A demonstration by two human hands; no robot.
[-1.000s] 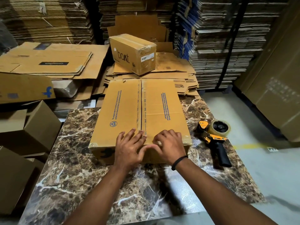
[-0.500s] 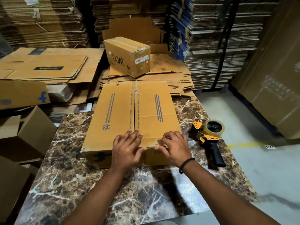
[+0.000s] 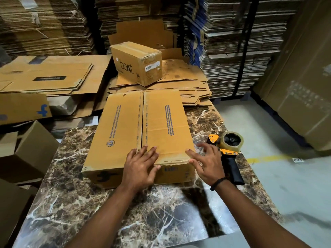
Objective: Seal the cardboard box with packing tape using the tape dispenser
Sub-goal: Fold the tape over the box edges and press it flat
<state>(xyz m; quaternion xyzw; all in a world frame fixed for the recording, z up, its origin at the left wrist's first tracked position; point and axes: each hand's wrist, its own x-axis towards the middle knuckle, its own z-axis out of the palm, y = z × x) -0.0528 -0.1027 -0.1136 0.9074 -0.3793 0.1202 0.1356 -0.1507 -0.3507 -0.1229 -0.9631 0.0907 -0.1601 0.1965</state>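
Note:
A flat brown cardboard box (image 3: 125, 126) with blue print lies on the marble table (image 3: 161, 212), its two top flaps folded shut along a centre seam. My left hand (image 3: 140, 166) presses flat on the near end of that seam, fingers spread. My right hand (image 3: 206, 162) hovers off the box's near right corner, fingers apart and holding nothing. Just right of it lies the orange and black tape dispenser (image 3: 227, 151) with a roll of clear tape, its black handle pointing toward me.
A sealed "boAt" box (image 3: 138, 63) sits on stacked flat cartons (image 3: 188, 86) behind the table. More flattened cardboard and boxes crowd the left. Tall carton stacks (image 3: 232, 42) fill the back. Bare grey floor (image 3: 286, 176) lies to the right.
My right hand has lifted off the box top and moved right, toward the tape dispenser. My left hand stays pressed on the seam.

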